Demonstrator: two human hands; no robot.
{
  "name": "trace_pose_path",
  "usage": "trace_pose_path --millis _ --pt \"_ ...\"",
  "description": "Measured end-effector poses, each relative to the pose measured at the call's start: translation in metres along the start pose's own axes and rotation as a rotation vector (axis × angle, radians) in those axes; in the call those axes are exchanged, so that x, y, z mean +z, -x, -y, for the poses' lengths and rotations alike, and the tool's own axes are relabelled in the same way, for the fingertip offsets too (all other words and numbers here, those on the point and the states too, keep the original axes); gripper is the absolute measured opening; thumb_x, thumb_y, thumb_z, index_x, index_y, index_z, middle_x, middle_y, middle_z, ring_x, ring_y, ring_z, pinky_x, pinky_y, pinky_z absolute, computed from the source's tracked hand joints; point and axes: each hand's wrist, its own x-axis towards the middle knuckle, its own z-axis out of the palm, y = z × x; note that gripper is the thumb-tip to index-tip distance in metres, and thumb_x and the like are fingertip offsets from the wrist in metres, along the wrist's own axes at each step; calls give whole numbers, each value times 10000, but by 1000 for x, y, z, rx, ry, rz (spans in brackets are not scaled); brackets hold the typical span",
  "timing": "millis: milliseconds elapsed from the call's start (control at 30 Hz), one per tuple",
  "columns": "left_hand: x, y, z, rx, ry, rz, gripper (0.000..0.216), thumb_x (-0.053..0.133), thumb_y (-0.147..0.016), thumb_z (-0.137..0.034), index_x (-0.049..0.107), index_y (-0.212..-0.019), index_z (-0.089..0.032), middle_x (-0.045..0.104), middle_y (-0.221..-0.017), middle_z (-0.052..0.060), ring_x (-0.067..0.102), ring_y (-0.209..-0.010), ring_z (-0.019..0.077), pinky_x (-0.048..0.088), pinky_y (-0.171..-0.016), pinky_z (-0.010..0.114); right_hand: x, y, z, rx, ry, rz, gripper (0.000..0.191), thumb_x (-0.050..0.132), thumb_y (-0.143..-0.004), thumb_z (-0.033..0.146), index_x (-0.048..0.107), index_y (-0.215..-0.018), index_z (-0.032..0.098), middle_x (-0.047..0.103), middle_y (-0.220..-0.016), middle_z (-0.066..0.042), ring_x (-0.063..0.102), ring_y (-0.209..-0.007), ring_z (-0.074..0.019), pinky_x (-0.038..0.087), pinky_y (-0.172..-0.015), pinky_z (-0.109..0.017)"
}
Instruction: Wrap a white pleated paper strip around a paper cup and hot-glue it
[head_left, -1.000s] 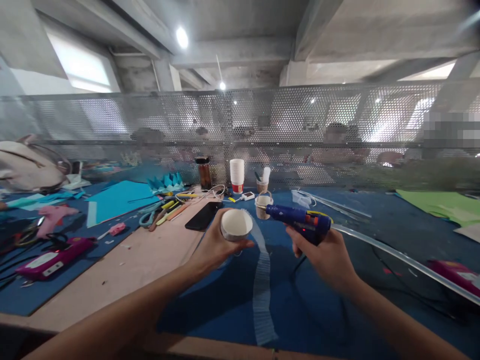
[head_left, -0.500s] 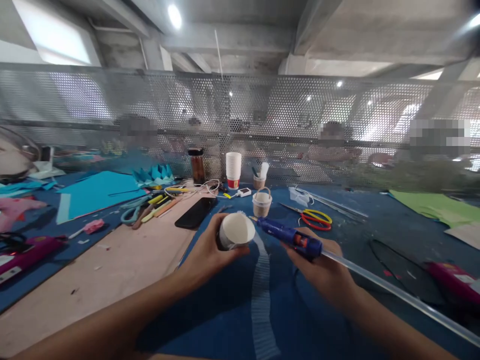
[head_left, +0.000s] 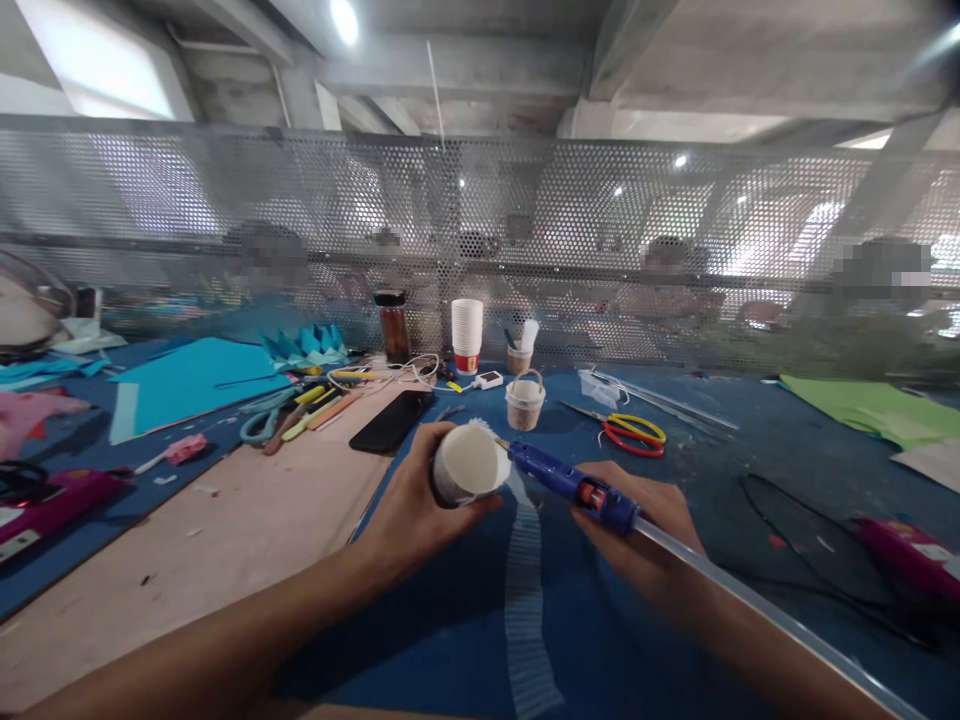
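A pale fringed strip [head_left: 525, 600] runs up the blue-topped table [head_left: 615, 640] to a white paper cup [head_left: 459, 468], held tilted in the left hand's [head_left: 424, 495] curled grip. The right hand's [head_left: 637, 505] grip is closed around a blue glue gun [head_left: 547, 468], nozzle at the cup's rim, contact unclear. Beyond stand a small handled basket [head_left: 524, 406] and, farther, stacked paper cups [head_left: 467, 330].

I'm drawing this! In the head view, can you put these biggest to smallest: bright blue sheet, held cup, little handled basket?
1. Bright blue sheet
2. Held cup (it's closer)
3. Little handled basket
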Motion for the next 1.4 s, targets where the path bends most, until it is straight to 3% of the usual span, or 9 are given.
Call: trace_pose_path --millis 200,767,1133,1400 --pt "0 2 0 81 -4 -13 642 847 -694 -374 461 -1197 -269 632 -1104 28 640 -982 224 511 -846 336 1 1 -2 -4 35 4 131 617 -965 308 623 -1084 255 714 -812 18 657 -674 -166 427 -677 -275" --pt "-1 2 -5 130 9 20 602 832 -718 -327 441 -1172 -272 653 -1111 34 652 -1005 228 516 -871 352 1 -1 0 -19 42 37 155 612 -964 272 606 -1118 265 703 -841 24 650 -711 -170 394 -663 -280" --pt "0 3 -2 46 6 17 623 834 -713 -353 447 -1193 -261 646 -1068 15 646 -959 206 519 -824 319 0 -1 1 -56 31 20 131 596 -964 250 609 -1094 250 710 -844 25 657 -705 -160 405 -656 -272" --pt "0 3 -2 92 -2 18 614 830 -713 -309 448 -1191 -264 645 -1088 12 651 -971 194 526 -850 321 2 -1 -2 -66 31 -5 154 611 -945 240 621 -1098 240 706 -833 23 658 -707 -164 414 -657 -273"
